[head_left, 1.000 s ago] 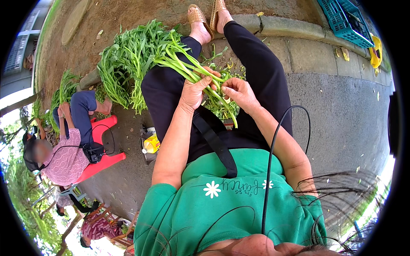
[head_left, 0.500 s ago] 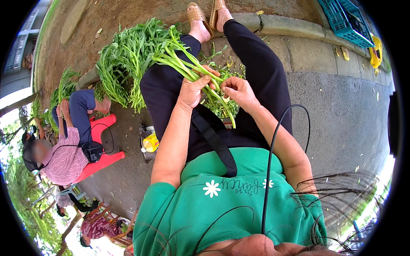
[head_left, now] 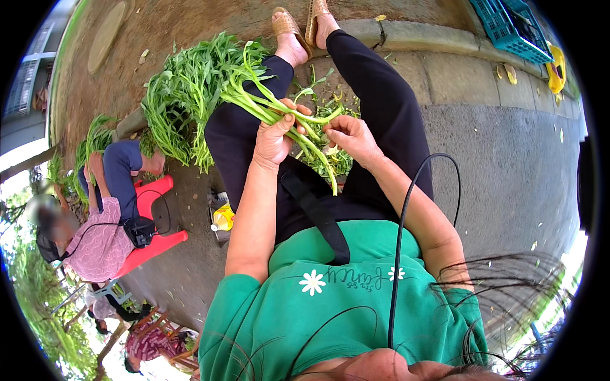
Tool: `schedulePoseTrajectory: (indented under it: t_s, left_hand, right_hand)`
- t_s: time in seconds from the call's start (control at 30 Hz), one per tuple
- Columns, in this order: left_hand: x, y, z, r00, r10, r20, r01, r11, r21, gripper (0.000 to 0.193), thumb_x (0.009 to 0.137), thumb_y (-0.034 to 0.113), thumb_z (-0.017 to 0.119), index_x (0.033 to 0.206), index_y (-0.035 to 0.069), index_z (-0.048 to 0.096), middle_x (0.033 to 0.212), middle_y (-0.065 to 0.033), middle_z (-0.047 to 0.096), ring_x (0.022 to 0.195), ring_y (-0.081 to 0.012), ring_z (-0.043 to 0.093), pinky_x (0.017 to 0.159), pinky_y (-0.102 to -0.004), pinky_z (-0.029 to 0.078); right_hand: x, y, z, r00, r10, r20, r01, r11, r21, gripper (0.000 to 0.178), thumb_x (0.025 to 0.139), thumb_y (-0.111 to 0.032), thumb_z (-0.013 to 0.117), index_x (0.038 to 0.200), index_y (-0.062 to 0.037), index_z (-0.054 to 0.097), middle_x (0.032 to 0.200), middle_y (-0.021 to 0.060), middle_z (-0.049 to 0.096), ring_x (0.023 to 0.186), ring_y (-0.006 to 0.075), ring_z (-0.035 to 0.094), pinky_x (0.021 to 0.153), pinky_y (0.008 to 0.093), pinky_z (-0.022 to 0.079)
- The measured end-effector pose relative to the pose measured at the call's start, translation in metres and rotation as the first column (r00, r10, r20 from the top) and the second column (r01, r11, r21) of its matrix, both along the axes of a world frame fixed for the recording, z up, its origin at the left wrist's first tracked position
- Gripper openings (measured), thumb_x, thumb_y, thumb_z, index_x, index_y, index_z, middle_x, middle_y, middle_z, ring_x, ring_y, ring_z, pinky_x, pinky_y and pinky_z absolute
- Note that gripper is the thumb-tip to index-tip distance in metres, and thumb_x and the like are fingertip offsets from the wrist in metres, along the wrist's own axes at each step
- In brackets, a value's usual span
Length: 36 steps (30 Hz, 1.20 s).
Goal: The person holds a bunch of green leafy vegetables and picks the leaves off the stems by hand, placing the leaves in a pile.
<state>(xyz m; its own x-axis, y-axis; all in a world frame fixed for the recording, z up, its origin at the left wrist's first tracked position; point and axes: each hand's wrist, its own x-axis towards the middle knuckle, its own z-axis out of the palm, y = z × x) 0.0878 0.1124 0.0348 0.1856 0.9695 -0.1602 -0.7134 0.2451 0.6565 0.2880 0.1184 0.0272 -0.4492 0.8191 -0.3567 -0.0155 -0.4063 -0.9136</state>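
Note:
A bunch of long green stems with narrow leaves, which looks like water spinach (head_left: pixel 251 101), is gripped in my left hand (head_left: pixel 273 141) above my lap. Its cut ends fan out past my fingers, some pointing right and one hanging down toward my waist. Close to those ends is my right hand (head_left: pixel 356 140), thumb and fingers pinched together; whatever is between them is too small to make out. A large leafy heap of the same greens (head_left: pixel 190 92) lies beyond my left knee. Loose green trimmings (head_left: pixel 343 166) are scattered on the ground between my legs.
A yellow bottle (head_left: pixel 223 218) is beside my left thigh. Farther left, a person (head_left: pixel 105 232) sits on a red plastic stool (head_left: pixel 149 206) near more greens (head_left: pixel 95 136). A stone kerb (head_left: pixel 426 38) runs ahead, with a blue crate (head_left: pixel 511 32) and a yellow bag (head_left: pixel 556 70) at far right.
The stem ends have spread apart, and one now bends across to the right near my right fingers. Both hands sit slightly farther left in the view, which itself has shifted a little.

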Motion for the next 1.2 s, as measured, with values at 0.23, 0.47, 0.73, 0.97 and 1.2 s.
schedulePoseTrajectory:
  t_s: [0.23, 0.47, 0.73, 0.97, 1.2]
  left_hand:
    - [0.0, 0.0, -0.005, 0.998, -0.008, 0.064, 0.007, 1.0, 0.008, 0.019, 0.086, 0.009, 0.063, 0.104, 0.009, 0.057, 0.101, -0.0151, 0.062, 0.071, -0.0146, 0.058, 0.069, -0.0299, 0.052]
    - [-0.005, 0.001, 0.003, 0.976, -0.012, 0.217, -0.002, 0.998, 0.065, 0.018, 0.087, 0.015, 0.062, 0.104, 0.014, 0.056, 0.101, -0.0076, 0.061, 0.07, -0.0131, 0.051, 0.067, -0.0307, 0.04]
    - [-0.018, 0.005, 0.009, 0.853, 0.048, 0.519, -0.115, 0.988, 0.099, 0.02, 0.088, 0.015, 0.059, 0.108, 0.017, 0.057, 0.106, -0.0065, 0.061, 0.071, -0.0144, 0.051, 0.066, -0.0329, 0.039]
    - [-0.02, 0.011, 0.009, 0.841, 0.124, 0.527, -0.184, 0.981, 0.062, 0.017, 0.091, 0.014, 0.054, 0.108, 0.015, 0.055, 0.106, -0.0091, 0.06, 0.072, -0.0155, 0.052, 0.067, -0.0345, 0.043]
    - [-0.022, 0.015, 0.011, 0.811, 0.052, 0.582, -0.15, 0.981, 0.121, 0.017, 0.091, 0.015, 0.055, 0.107, 0.015, 0.055, 0.103, -0.0091, 0.062, 0.069, -0.0143, 0.051, 0.063, -0.0309, 0.041]
  right_hand:
    - [-0.001, -0.002, 0.006, 1.0, 0.007, 0.01, -0.007, 1.0, -0.017, 0.02, 0.088, -0.014, 0.058, 0.097, 0.0039, 0.06, 0.079, 0.0019, 0.059, 0.067, 0.0075, 0.057, 0.06, 0.0218, 0.045]
    - [0.001, 0.001, 0.002, 0.999, -0.035, -0.006, 0.035, 0.999, -0.03, 0.018, 0.088, -0.016, 0.059, 0.092, 0.0015, 0.057, 0.076, 0.0021, 0.057, 0.065, 0.0082, 0.056, 0.058, 0.023, 0.045]
    - [-0.004, 0.002, -0.01, 0.991, -0.062, 0.119, 0.062, 0.998, 0.008, 0.008, 0.079, -0.002, 0.059, 0.086, 0.0009, 0.056, 0.075, 0.0032, 0.057, 0.065, 0.0104, 0.056, 0.061, 0.0244, 0.047]
    - [-0.007, 0.0, -0.026, 0.922, -0.097, 0.375, -0.054, 0.926, 0.373, 0.016, 0.07, 0.004, 0.057, 0.085, -0.0002, 0.061, 0.08, 0.0089, 0.061, 0.074, 0.0181, 0.06, 0.067, 0.0294, 0.048]
    - [-0.003, 0.0, -0.019, 0.938, 0.039, 0.343, -0.116, 0.971, 0.207, 0.016, 0.074, -0.002, 0.058, 0.09, 0.0019, 0.061, 0.076, 0.0064, 0.062, 0.068, 0.0132, 0.059, 0.063, 0.028, 0.048]
